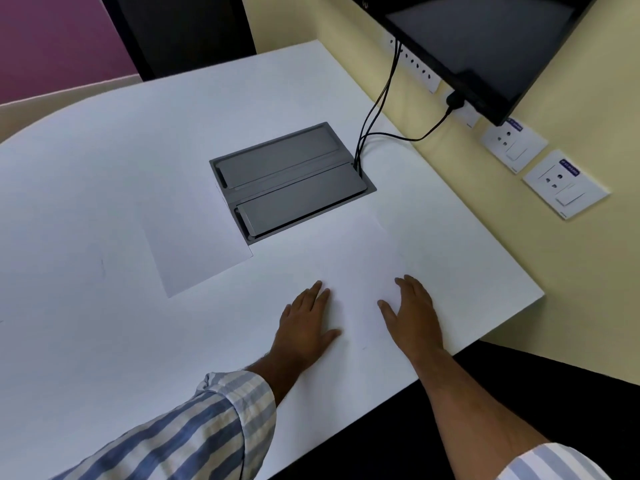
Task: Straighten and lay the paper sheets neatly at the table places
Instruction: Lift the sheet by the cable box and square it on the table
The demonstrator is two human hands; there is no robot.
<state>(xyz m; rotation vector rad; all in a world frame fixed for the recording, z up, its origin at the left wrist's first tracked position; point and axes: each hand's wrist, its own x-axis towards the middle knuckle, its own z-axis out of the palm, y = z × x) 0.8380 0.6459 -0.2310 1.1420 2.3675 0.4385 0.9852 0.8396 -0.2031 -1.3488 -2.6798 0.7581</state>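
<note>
Lying flat near the table's [104, 188] near-right edge, a white paper sheet [360, 271] sits under both hands. The left hand [306, 323] presses palm-down on the sheet's left part, fingers extended and close together, holding nothing. The right hand [414, 315] presses palm-down to its right, thumb spread, fingers flat. A second sheet [197, 251] lies farther left, its far corner touching the grey cable box [291, 181]. Black cables [377, 109] run from the box to the wall monitor [485, 43].

matt paper sheet [349, 258], brushed metal hatch [291, 181]
</note>
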